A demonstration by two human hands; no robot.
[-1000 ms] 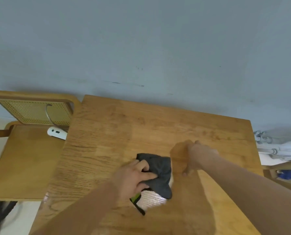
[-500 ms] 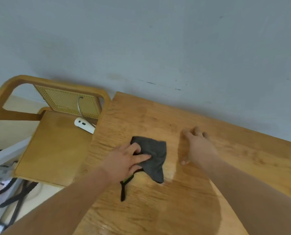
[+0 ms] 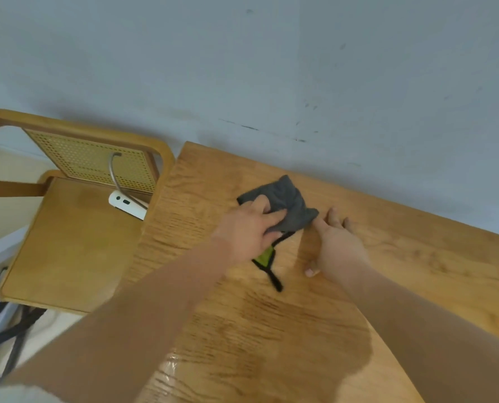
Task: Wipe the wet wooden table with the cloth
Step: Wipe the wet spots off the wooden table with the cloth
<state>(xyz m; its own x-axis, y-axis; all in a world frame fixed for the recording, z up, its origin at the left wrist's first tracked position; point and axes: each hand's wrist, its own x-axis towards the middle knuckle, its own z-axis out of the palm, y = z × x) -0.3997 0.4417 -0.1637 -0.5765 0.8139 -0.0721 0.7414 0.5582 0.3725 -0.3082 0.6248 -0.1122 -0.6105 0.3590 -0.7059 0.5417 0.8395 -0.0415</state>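
I see the grey cloth (image 3: 289, 196), bunched, its green-black edge trailing, near the far side of the wooden table (image 3: 417, 271), wet nearer me.

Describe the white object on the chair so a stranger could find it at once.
Left of the wooden table stands a chair with a cane back. On its seat, against the table's edge, lies the white object. It alone is white and oblong, with two dark marks.

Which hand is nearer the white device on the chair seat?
Left. The left hand grips the cloth, right of the white device; the right hand lies flat farther right, beyond the cloth.
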